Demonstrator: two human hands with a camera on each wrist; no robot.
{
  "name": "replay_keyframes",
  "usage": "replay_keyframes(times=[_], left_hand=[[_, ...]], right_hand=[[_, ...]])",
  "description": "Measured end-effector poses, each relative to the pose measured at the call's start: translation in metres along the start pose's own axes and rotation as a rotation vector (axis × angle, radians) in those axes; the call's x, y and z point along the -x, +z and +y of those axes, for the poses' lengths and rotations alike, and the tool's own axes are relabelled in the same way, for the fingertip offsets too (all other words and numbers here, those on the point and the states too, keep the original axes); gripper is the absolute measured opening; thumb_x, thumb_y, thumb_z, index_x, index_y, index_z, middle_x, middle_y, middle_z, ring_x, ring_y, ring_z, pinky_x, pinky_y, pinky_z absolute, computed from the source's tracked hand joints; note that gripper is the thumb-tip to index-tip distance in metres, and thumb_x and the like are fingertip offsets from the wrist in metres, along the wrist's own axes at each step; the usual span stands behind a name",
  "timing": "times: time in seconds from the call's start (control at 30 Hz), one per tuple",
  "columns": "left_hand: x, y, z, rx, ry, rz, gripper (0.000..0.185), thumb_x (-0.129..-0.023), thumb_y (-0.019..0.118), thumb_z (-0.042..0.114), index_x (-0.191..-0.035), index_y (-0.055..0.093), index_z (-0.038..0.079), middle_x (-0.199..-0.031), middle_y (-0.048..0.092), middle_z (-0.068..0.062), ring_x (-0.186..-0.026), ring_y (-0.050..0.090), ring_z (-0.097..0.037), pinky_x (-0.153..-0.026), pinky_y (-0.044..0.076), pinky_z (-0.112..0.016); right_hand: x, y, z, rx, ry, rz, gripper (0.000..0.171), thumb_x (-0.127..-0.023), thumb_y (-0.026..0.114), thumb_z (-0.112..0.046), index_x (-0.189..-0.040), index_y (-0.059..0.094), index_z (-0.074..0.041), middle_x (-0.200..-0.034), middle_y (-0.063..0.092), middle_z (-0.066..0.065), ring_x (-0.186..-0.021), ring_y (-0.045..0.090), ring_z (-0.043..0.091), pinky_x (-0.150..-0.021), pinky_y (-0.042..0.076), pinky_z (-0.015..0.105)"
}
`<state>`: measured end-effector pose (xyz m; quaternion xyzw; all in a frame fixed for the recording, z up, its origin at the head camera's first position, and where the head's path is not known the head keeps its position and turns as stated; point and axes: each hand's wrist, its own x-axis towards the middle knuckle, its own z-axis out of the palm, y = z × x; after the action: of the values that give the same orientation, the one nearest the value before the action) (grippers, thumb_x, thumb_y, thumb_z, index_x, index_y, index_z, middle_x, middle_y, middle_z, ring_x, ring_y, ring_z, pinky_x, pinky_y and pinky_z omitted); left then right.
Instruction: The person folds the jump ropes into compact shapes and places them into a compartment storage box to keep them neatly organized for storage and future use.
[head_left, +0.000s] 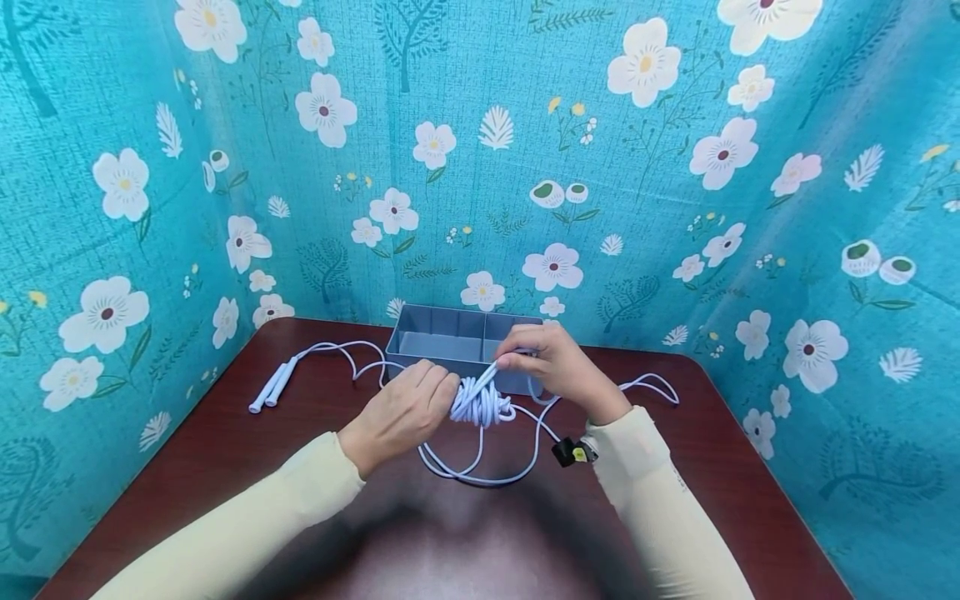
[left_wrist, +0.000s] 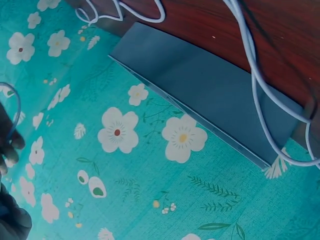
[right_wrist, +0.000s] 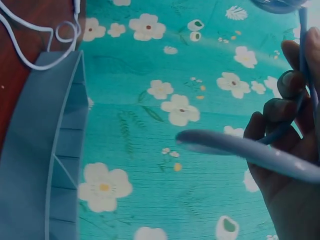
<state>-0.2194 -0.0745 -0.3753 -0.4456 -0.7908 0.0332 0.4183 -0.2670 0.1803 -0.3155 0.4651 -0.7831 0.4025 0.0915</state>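
A pale lavender jump rope is wound into a thick coil (head_left: 480,403) above the table. My left hand (head_left: 401,412) grips the coil's left side with bent fingers. Up and to the right, my right hand (head_left: 551,362) pinches strands of the rope that rise from the coil. In the right wrist view the right hand (right_wrist: 287,130) has its fingers curled about the cord, and a blurred loop (right_wrist: 250,152) passes close in front. The rope's two white handles (head_left: 273,387) lie side by side at the table's left. Loose loops hang below the coil.
A grey-blue divided box (head_left: 438,333) stands at the table's back, behind both hands. Cord (head_left: 652,382) trails across the dark red tabletop (head_left: 675,475) on the right. A small black item (head_left: 567,452) is near the right cuff. Flowered turquoise cloth (head_left: 450,208) surrounds the table.
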Motion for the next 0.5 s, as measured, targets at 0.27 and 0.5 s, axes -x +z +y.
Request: replay_keyframes(times=[0.27,0.5], left_hand=[[-0.005,0.0,0.005,0.01,-0.042,-0.019,0.019,-0.092,0.056,0.002,-0.109,0.051,-0.003,-0.089,0.051,-0.012,-0.077,0.048,-0.022,-0.069,0.048,-0.029],[-0.014,0.0,0.004,0.022,-0.086,0.051,0.024,-0.101,0.03,0.003,-0.109,0.051,-0.006,-0.087,0.051,-0.013,-0.073,0.046,-0.024,-0.064,0.045,-0.032]], right_hand=[[0.01,0.024,0.021,-0.039,0.087,0.151,0.013,-0.092,0.062,-0.011,-0.098,0.073,-0.008,-0.09,0.066,-0.001,-0.084,0.058,0.016,-0.074,0.048,0.031],[0.014,0.051,-0.002,-0.091,0.138,0.271,0.024,-0.101,0.046,-0.007,-0.103,0.067,0.004,-0.094,0.066,0.013,-0.091,0.059,0.02,-0.083,0.048,0.034]])
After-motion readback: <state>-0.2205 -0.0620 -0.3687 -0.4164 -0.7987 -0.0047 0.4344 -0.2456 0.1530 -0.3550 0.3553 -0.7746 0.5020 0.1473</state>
